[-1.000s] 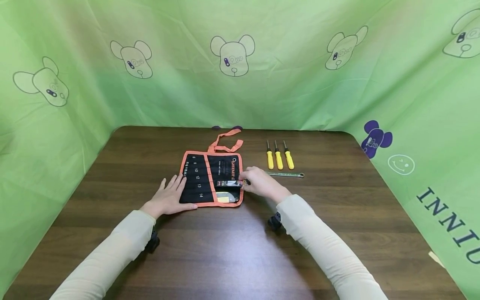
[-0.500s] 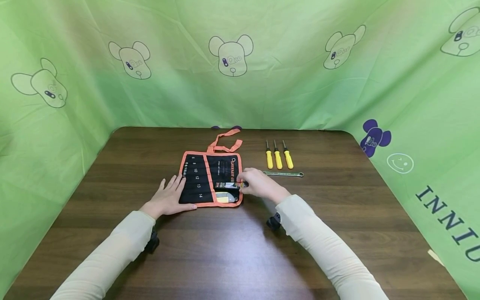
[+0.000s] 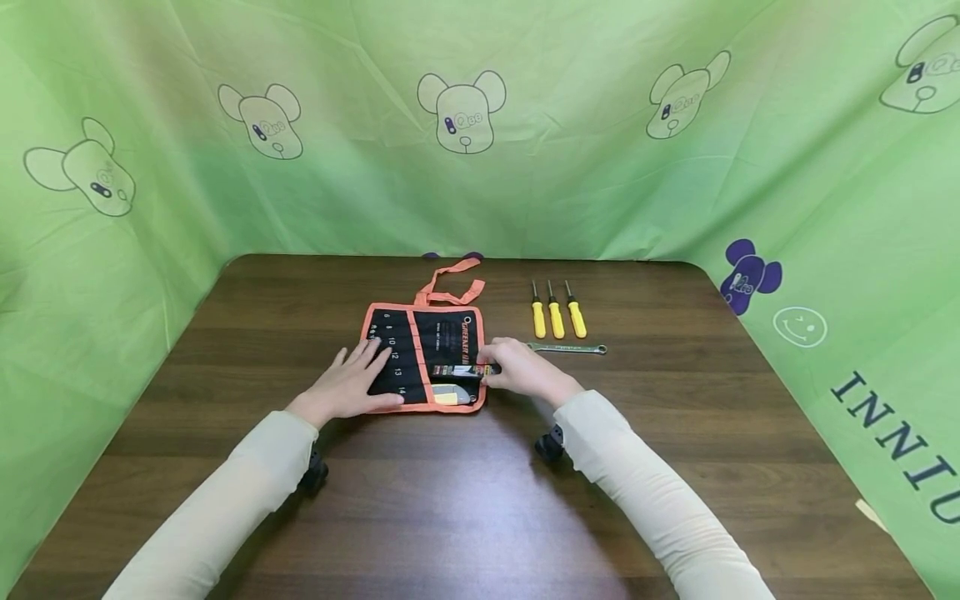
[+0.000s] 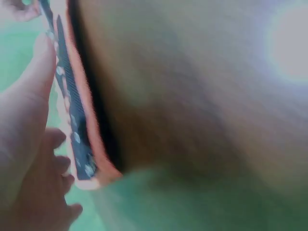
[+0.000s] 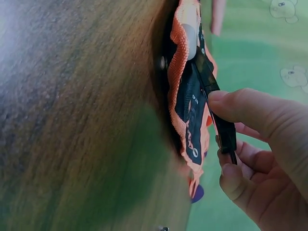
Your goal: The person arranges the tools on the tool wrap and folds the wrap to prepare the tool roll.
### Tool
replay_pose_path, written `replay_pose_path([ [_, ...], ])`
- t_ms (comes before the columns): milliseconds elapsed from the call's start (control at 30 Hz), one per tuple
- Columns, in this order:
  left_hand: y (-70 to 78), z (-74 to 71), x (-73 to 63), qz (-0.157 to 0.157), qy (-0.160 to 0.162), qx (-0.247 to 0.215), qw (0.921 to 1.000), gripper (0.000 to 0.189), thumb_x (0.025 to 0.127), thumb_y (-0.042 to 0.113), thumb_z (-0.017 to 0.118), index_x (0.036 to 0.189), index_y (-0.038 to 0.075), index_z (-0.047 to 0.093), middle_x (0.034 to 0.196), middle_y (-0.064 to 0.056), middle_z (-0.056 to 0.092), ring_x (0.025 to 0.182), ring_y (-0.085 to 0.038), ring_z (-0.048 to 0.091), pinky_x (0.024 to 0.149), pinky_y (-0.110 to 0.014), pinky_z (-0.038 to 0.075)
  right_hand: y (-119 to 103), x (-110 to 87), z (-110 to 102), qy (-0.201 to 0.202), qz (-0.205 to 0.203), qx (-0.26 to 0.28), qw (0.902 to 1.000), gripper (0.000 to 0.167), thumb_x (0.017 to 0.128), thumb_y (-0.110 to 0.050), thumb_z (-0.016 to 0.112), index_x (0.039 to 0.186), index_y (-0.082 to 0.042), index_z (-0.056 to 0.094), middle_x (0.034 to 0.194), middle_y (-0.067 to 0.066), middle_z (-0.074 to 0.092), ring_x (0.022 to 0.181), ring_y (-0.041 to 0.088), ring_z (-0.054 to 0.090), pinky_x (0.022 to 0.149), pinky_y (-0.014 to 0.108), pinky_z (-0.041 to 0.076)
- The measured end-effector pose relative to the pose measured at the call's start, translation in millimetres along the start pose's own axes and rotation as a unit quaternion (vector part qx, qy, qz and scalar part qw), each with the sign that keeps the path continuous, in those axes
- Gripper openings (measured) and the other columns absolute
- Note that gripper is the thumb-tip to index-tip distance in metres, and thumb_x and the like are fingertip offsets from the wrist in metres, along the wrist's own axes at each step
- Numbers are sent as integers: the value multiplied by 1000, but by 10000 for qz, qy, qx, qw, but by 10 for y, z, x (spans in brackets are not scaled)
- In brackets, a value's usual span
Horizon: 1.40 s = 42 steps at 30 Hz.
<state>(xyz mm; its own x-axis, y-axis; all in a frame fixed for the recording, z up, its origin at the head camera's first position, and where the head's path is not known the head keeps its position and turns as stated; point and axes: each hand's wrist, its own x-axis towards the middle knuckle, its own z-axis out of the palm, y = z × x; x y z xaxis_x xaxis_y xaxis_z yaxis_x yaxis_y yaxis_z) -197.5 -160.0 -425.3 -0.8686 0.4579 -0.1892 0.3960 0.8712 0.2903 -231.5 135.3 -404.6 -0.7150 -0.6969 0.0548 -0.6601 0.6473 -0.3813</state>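
Observation:
A black tool pouch (image 3: 442,329) with orange edging lies unrolled mid-table, its pockets numbered on the left half. My left hand (image 3: 348,387) rests with spread fingers on that numbered half, thumb along the near edge. In the left wrist view the thumb (image 4: 41,67) reaches along the pouch's side. My right hand (image 3: 519,371) pinches the right end of a slim black case (image 3: 456,371) with red and white print. The right wrist view shows the case (image 5: 224,127) between thumb and fingers, tilted over the pouch. Nearer me, a grey-and-yellow tool (image 3: 452,394) sits in a pocket.
Three yellow-handled screwdrivers (image 3: 556,321) lie side by side right of the pouch. Below them is a combination wrench (image 3: 573,349), partly behind my right hand. Orange ties (image 3: 453,292) trail from the pouch's far edge. A green printed cloth (image 3: 465,200) surrounds the wooden table (image 3: 465,500).
My left hand has slid rightward, farther onto the numbered pockets. My right hand and the black case have shifted only slightly.

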Motion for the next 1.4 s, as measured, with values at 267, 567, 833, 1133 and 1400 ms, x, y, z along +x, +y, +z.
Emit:
replay_pose_path([
  [267, 200, -70, 234, 1043, 48, 316, 9940, 47, 95, 21, 50, 140, 12, 41, 148, -16, 22, 130, -41, 25, 102, -51, 26, 17, -37, -9, -23, -12, -2, 10000, 16, 79, -9, 72, 92, -4, 67, 85, 3, 57, 80, 22, 56, 70, 32, 46],
  [567, 303, -96, 360, 1134, 23, 427, 9926, 35, 90, 9, 53, 123, 16, 60, 142, -14, 35, 124, -40, 38, 99, -49, 31, 35, -56, -13, -39, -13, 11, 10000, 16, 79, -8, 71, 93, -2, 67, 84, 3, 57, 80, 23, 56, 71, 32, 46],
  [833, 333, -114, 384, 1106, -163, 455, 9927, 35, 89, 6, 53, 122, 16, 61, 143, -14, 34, 123, -42, 38, 100, -49, 31, 50, -60, -7, -99, 147, 6, 9998, 18, 80, -9, 71, 96, -2, 68, 88, 4, 59, 83, 21, 55, 73, 33, 46],
  [1133, 326, -112, 383, 1162, -66, 218, 9930, 25, 87, 5, 54, 107, 19, 59, 143, -12, 30, 119, -41, 41, 90, -46, 41, 51, -48, 1, -96, 189, -23, 9998, 18, 80, -10, 71, 96, -3, 68, 87, 3, 58, 81, 19, 54, 73, 33, 46],
  [1400, 318, -93, 386, 1309, 70, 216, 9911, 23, 87, 4, 53, 104, 18, 59, 142, -12, 30, 113, -36, 45, 82, -40, 43, 1, -27, -6, -104, 190, 59, 9997, 12, 79, -10, 72, 89, -4, 67, 83, 2, 55, 75, 20, 51, 66, 30, 43],
])
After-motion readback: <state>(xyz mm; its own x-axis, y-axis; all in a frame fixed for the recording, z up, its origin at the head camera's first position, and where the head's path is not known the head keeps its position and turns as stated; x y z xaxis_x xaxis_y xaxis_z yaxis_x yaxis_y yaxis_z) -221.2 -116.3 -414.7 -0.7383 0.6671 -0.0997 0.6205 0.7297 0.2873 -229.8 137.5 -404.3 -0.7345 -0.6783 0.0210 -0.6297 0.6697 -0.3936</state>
